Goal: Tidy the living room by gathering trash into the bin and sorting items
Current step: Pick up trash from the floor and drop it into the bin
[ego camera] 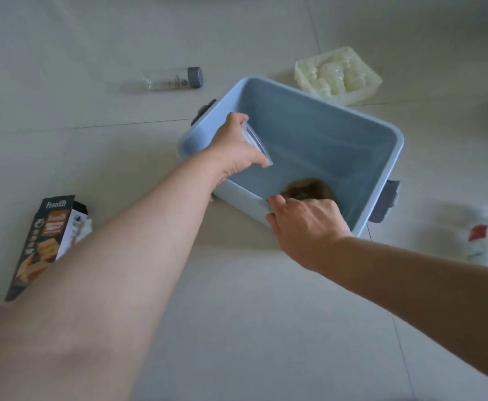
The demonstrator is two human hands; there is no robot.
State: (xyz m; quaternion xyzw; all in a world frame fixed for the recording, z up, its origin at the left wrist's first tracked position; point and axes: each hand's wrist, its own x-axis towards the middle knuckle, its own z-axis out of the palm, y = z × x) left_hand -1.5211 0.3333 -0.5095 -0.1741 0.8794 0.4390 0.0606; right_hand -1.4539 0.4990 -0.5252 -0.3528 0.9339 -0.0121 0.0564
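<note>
Our left hand [237, 149] curls its fingers round a clear round plastic cup [256, 143], over the left rim of the light blue rectangular plastic bin [323, 134]. Our right hand [306, 224] reaches over the near rim. Its fingers are hidden, so we cannot tell their grip. A brown crumpled lump [309, 188] lies inside.
</note>
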